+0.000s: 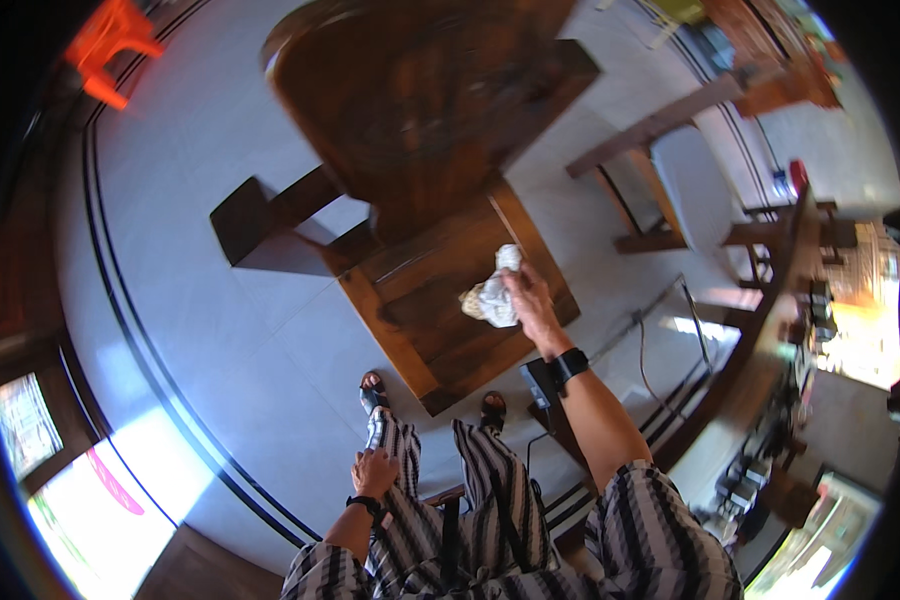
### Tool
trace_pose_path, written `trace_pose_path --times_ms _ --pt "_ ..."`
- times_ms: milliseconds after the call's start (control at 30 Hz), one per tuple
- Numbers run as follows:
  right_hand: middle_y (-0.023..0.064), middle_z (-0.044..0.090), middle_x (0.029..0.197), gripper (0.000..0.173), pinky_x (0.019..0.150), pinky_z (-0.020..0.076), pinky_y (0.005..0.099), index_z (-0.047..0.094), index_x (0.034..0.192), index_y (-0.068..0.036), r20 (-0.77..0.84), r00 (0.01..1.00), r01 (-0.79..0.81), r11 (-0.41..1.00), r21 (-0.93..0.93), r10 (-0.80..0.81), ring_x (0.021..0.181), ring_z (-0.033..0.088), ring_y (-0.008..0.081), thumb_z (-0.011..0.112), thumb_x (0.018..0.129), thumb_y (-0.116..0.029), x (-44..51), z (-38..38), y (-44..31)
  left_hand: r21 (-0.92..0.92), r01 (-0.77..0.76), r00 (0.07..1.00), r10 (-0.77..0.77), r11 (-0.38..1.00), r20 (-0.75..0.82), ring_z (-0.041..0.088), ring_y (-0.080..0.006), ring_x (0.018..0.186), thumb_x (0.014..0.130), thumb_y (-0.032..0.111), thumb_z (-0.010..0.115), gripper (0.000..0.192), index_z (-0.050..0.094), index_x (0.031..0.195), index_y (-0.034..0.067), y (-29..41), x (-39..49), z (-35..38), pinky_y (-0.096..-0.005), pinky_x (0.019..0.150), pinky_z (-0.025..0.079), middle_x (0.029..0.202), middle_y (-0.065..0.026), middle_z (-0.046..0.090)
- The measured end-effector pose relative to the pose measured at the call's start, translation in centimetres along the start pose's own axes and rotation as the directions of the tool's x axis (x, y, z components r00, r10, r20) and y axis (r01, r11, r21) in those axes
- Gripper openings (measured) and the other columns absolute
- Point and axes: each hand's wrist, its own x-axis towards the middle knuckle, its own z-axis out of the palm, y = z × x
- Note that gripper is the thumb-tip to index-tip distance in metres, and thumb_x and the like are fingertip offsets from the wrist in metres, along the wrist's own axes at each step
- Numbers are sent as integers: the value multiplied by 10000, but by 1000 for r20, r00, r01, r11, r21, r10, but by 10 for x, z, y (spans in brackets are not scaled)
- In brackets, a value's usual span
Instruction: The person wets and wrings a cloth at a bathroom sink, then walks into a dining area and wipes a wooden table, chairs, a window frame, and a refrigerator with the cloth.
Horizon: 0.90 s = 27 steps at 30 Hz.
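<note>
My right hand [529, 300] grips a crumpled white cloth [495, 298] over the right part of a dark wooden chair seat [450, 330]. The seat has a lighter brown border. Beyond the cloth rises the chair's broad, polished wooden backrest [412, 112], which looks blurred. My left hand [375, 472] rests on my striped trouser leg, away from the chair, and holds nothing that I can see. Both wrists wear black bands.
An orange plastic stool [112, 49] stands at the upper left. At the right are a wooden chair with a pale seat [694, 180] and a long table [757, 375] bearing many small items. A black box with a cable [540, 384] lies near my right forearm.
</note>
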Motion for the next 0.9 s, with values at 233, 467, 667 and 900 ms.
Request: trace_pose_path --times_ms 233,467,667,900 --pt "5 647 927 229 750 503 255 632 1141 -22 75 992 -124 884 451 101 839 608 83 612 979 -182 -125 0 -66 -239 -185 926 250 953 281 590 -335 1108 868 442 634 508 634 1186 46 -24 38 -9 -442 970 460 1188 -177 639" --pt "14 632 973 316 795 499 285 617 1197 1 -103 992 -2 811 586 77 869 590 108 639 937 -178 -251 -28 -101 -174 -486 749 511 857 423 608 -237 1118 961 242 631 382 565 1270 26 23 52 -136 -342 950 478 1223 -150 633" --pt "25 648 1099 420 864 513 264 576 1312 -12 -433 878 119 782 611 204 988 615 112 679 932 -159 -363 -70 -84 -40 -446 770 405 894 493 555 -281 1205 944 299 649 507 498 1351 37 86 -6 -204 -399 1019 441 1351 -170 554" --pt "20 647 1066 306 885 486 272 635 1204 -15 -661 697 204 808 554 277 973 602 111 627 916 -118 -466 -144 -60 87 -618 616 412 781 672 561 -262 1167 922 291 682 515 509 1355 72 174 -89 -173 -401 967 468 1329 -120 566"
